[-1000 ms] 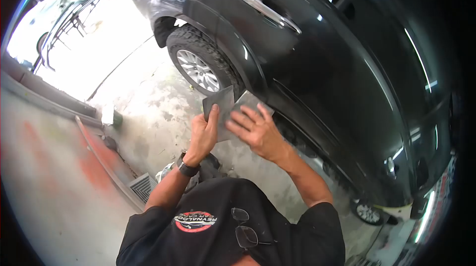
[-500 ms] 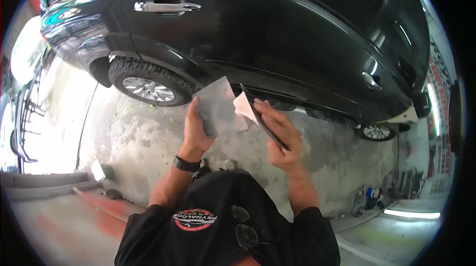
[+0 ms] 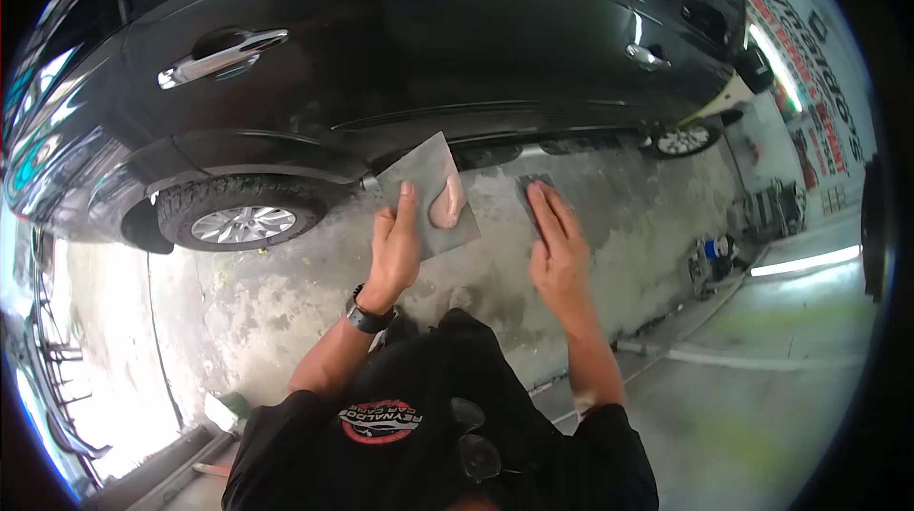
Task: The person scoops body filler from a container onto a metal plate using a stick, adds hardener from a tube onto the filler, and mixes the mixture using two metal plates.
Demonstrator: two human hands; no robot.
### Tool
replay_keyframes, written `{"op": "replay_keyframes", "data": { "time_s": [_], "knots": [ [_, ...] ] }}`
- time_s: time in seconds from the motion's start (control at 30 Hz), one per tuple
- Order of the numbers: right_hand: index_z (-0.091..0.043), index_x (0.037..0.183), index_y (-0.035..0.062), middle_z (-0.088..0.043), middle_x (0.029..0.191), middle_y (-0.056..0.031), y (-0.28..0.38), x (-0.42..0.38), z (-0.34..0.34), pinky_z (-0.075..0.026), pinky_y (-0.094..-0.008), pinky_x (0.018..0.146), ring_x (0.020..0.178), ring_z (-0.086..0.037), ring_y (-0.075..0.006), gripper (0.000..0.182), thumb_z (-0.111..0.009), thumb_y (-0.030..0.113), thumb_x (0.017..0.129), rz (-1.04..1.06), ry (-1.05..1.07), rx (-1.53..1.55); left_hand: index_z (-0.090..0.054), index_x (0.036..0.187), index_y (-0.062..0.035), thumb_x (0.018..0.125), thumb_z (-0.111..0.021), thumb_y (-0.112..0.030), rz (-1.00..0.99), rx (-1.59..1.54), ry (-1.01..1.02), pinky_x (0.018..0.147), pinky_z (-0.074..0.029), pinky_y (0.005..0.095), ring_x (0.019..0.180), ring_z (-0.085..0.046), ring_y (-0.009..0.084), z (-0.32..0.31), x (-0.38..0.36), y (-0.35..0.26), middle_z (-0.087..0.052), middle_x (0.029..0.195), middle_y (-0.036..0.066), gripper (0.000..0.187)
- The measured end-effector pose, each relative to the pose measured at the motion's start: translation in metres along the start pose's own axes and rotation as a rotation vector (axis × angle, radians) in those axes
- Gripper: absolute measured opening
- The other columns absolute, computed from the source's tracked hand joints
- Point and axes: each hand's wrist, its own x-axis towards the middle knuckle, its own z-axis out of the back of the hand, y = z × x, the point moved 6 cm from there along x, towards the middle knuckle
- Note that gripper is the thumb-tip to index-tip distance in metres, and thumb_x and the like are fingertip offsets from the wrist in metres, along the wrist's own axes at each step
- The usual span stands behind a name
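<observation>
— What is held, and where?
— A grey mixing board [image 3: 426, 189] is gripped at its lower edge by the left hand [image 3: 394, 249], thumb laid across its face. A pinkish blob of filler [image 3: 447, 206] is seen on the board, near its right side.

— And the other hand?
— A small dark spreader [image 3: 529, 189] is pinched under the fingers of the right hand [image 3: 559, 249], just beside the board but apart from it. Both hands are closed on what they carry.

— What is seen around them?
— Both items are held up in front of a black car [image 3: 400, 54], below its door handle [image 3: 222, 51] and near the rear wheel [image 3: 238, 218]. A stained concrete floor [image 3: 609, 216] is seen beneath. A dark watch [image 3: 367, 316] is worn on the left wrist.
</observation>
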Motion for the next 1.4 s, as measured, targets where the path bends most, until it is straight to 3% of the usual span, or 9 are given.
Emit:
{"op": "replay_keyframes", "data": {
  "time_s": [0.07,0.37,0.7,0.83,0.87,1.0,1.2,1.33,1.4],
  "knots": [
    [-0.053,0.137,0.0114,-0.049,0.137,-0.0172,0.021,-0.021,-0.027,-0.034,-0.0607,0.106,0.127,-0.047,-0.0391,0.05,-0.053,0.009,0.087,0.083,0.188,-0.27,-0.045,0.062,-0.0114,0.103,-0.048,-0.045,-0.041,0.161,0.084,0.047,-0.02,0.0274,0.056,-0.03,0.0034,-0.019,-0.003,0.0,-0.035,0.06,-0.011,0.053],
    [-0.06,0.13,0.0122,-0.054,0.133,-0.0122,-0.003,-0.044,0.023,-0.029,-0.0626,0.107,0.125,-0.048,-0.0394,0.048,-0.057,0.005,0.083,0.071,0.154,-0.536,-0.053,0.066,-0.0055,0.103,-0.051,-0.037,-0.01,0.251,0.29,0.044,-0.022,0.0263,0.055,-0.032,0.0027,-0.101,-0.01,0.038,-0.043,0.061,-0.007,0.048],
    [-0.059,0.132,0.0151,-0.053,0.132,-0.011,-0.109,-0.1,0.162,-0.03,-0.067,0.105,0.126,-0.05,-0.0338,0.05,-0.059,0.006,0.083,-0.157,-0.027,-0.36,-0.064,0.087,0.0008,0.103,-0.051,-0.033,0.206,0.188,0.504,0.051,-0.045,0.0237,0.06,-0.051,0.0045,-0.251,-0.033,0.126,-0.056,0.068,-0.002,0.039],
    [-0.057,0.136,0.0134,-0.051,0.138,-0.0174,-0.163,-0.126,0.211,-0.037,-0.0554,0.106,0.126,-0.051,-0.0343,0.065,-0.048,-0.009,0.075,-0.399,-0.214,0.282,-0.06,0.107,0.0042,0.103,-0.05,-0.033,0.334,0.106,0.543,0.067,-0.055,0.0302,0.082,-0.064,0.0146,-0.325,-0.059,0.159,-0.064,0.095,0.008,0.039],
    [-0.055,0.137,0.0115,-0.05,0.139,-0.0177,-0.184,-0.143,0.217,-0.039,-0.0439,0.107,0.125,-0.052,-0.036,0.065,-0.045,-0.01,0.077,-0.362,-0.21,0.106,-0.058,0.111,0.0047,0.103,-0.049,-0.033,0.364,0.064,0.547,0.072,-0.057,0.0327,0.091,-0.067,0.0182,-0.353,-0.071,0.165,-0.066,0.104,0.012,0.04],
    [-0.053,0.137,0.0062,-0.051,0.139,-0.0174,-0.245,-0.223,0.236,-0.04,-0.0377,0.106,0.124,-0.052,-0.0367,0.065,-0.043,-0.014,0.076,-0.498,0.026,-0.403,-0.054,0.124,0.0054,0.104,-0.047,-0.035,0.49,0.086,0.683,0.081,-0.057,0.0347,0.096,-0.068,0.022,-0.413,-0.073,0.227,-0.065,0.114,0.014,0.045],
    [-0.056,0.135,0.0066,-0.06,0.13,-0.0164,-0.331,-0.244,0.338,-0.041,-0.0362,0.104,0.122,-0.056,-0.0322,0.064,-0.045,-0.016,0.076,-0.591,-0.508,0.237,-0.053,0.128,0.0054,0.104,-0.047,-0.036,1.035,0.106,0.914,0.087,-0.056,0.0369,0.104,-0.066,0.0257,-0.517,-0.1,0.326,-0.064,0.118,0.017,0.048],
    [-0.059,0.132,0.0082,-0.06,0.129,-0.0163,-0.361,-0.224,0.415,-0.039,-0.0374,0.104,0.117,-0.058,-0.0326,0.059,-0.048,-0.014,0.078,-0.535,-0.519,0.159,-0.052,0.13,0.0056,0.105,-0.042,-0.036,0.884,0.199,1.044,0.087,-0.054,0.0359,0.108,-0.064,0.0258,-0.61,-0.075,0.342,-0.062,0.12,0.019,0.049],
    [-0.059,0.133,0.0101,-0.058,0.132,-0.0135,-0.402,-0.216,0.442,-0.038,-0.0445,0.106,0.121,-0.055,-0.0333,0.057,-0.053,-0.009,0.079,-0.57,-0.392,-0.201,-0.058,0.111,0.009,0.103,-0.046,-0.041,0.377,0.744,1.175,0.067,-0.05,0.0353,0.084,-0.063,0.0212,-0.644,-0.048,0.367,-0.067,0.103,0.018,0.052]
  ]
}}
